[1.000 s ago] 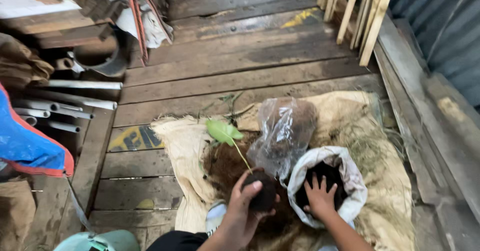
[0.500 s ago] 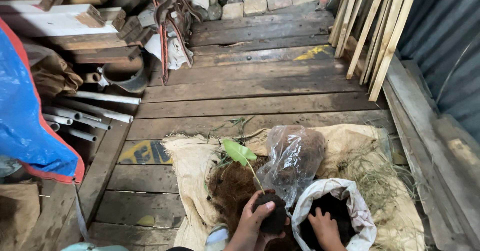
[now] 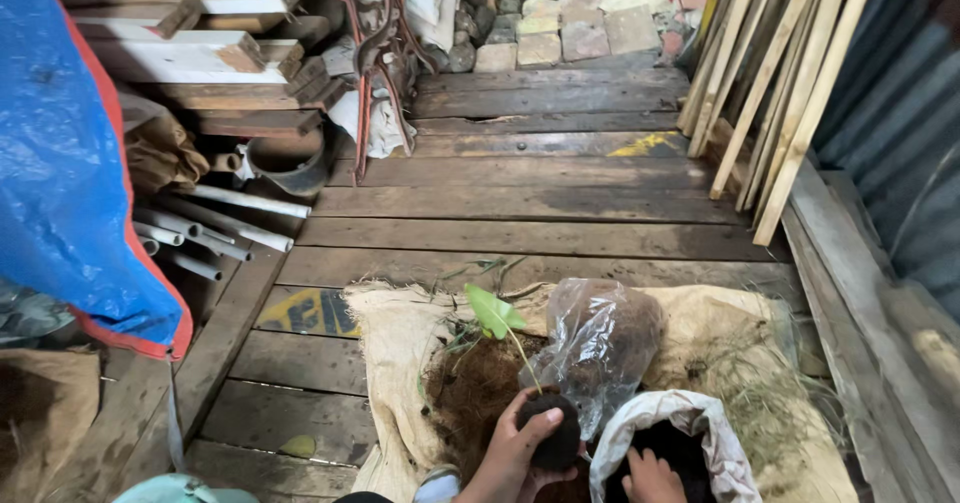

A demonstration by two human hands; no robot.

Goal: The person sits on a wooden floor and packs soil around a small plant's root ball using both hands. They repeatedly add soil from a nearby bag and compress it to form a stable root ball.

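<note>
Small green-leafed seedling with a dark round soil ball [image 3: 548, 433], cupped snugly in left hand [image 3: 520, 453] above brown soil heap on tan burlap sacking [image 3: 400, 333], stem upright, leaf tilting leftward; right hand [image 3: 652, 478], grip hidden, dipping into white woven sack of dark soil [image 3: 690, 428] beside clear plastic bag [image 3: 600, 338].
</note>
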